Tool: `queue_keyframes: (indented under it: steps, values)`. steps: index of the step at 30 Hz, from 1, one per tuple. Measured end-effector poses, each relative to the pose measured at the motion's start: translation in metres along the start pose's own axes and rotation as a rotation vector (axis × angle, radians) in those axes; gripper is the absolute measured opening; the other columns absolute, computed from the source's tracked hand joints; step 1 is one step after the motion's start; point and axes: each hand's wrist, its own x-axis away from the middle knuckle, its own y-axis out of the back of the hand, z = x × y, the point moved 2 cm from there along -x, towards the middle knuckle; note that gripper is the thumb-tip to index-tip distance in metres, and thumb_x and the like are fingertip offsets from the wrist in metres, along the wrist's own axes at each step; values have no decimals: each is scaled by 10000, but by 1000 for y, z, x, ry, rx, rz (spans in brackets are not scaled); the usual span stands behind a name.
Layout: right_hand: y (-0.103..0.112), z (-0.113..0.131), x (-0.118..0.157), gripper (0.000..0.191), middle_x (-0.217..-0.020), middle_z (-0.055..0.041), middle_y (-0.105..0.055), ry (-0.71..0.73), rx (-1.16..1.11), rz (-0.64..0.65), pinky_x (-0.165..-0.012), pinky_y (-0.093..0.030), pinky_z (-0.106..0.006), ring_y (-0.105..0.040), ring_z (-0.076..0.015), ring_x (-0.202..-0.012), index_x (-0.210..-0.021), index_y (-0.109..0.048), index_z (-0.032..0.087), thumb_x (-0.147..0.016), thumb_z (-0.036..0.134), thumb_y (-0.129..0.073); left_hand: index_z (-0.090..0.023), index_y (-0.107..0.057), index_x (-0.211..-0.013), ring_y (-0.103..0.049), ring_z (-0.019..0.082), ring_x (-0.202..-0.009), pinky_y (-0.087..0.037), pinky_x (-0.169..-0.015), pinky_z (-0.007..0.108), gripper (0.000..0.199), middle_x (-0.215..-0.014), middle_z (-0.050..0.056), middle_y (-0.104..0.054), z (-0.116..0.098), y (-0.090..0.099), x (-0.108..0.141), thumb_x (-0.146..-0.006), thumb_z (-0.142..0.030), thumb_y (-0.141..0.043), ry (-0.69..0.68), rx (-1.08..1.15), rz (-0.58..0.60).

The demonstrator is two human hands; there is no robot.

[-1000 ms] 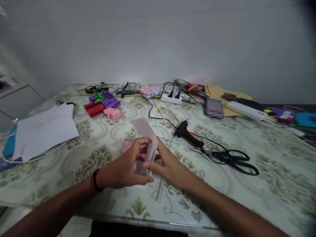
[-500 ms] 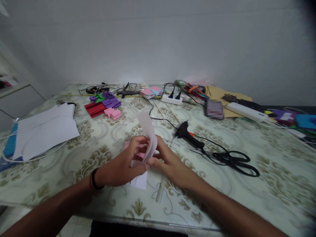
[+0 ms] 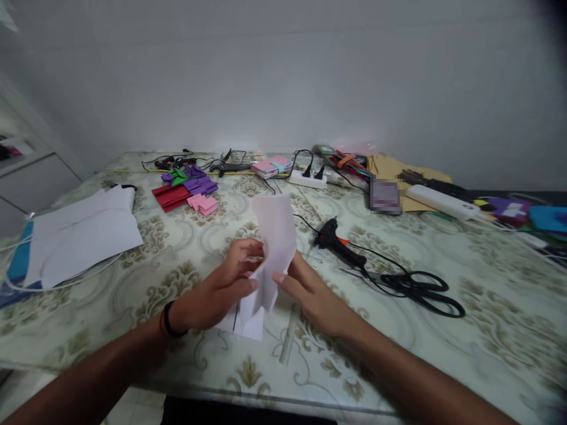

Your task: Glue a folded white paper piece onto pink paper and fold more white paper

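A white sheet of paper (image 3: 277, 227), creased down its length, stands upright between my hands above the table. My left hand (image 3: 225, 286) pinches its left edge, thumb in front and fingers behind. On the other edge my right hand (image 3: 310, 292) presses its thumb to the front, its fingers hidden behind the paper. Below them another white paper piece (image 3: 252, 327) with a dark line lies flat on the tabletop. A clear glue stick (image 3: 287, 342) lies just right of that piece.
A black glue gun (image 3: 339, 242) and black scissors (image 3: 416, 289) lie to the right. White sheets (image 3: 84, 236) are stacked at left. Red (image 3: 170, 198), purple (image 3: 199, 183) and pink folded paper pieces (image 3: 202, 203) sit at back left. A power strip (image 3: 309, 178) stands at the back.
The held paper has turned to show its broad face and opened out more, its top moving right. My right hand has shifted slightly right; the pink paper beneath is now covered.
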Motion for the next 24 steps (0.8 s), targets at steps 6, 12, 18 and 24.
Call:
queue_keyframes:
  steps: [6,12,18,24]
  values:
    - [8,-4,-4,422,-1353,-89,-660,35,-29,-144,-1020,-502,-394,-616,-268,-1208,-1356,-542,206,-964,359,-576,-260,-431,-1412,-587,265,-1220,-498,-960,375,605,-1415,63,-594,9,12,-2,-844,-114,-582,34,69,-240]
    - [11,-12,-9,330,-1115,-79,-737,-123,-41,-183,-745,-548,-332,-668,-231,-912,-1192,-642,184,-934,390,-629,-178,-594,-1315,-694,324,-1097,-562,-886,404,532,-1245,122,-731,15,24,-8,-840,-322,-784,148,180,-309]
    - [13,-13,-14,347,-1065,-74,-749,-152,-122,-144,-695,-548,-305,-676,-202,-831,-1175,-656,186,-900,397,-685,-167,-739,-1158,-746,294,-977,-596,-808,357,401,-1105,108,-795,13,32,-8,-816,-352,-838,181,137,-295]
    - [22,-4,-18,921,-1289,-83,-688,-77,-131,-220,-733,-594,-311,-704,-178,-883,-1608,-249,339,-845,293,-765,-166,-743,-1185,-757,288,-966,-607,-824,361,475,-1131,115,-794,-2,37,-12,-751,-306,-880,146,167,-297]
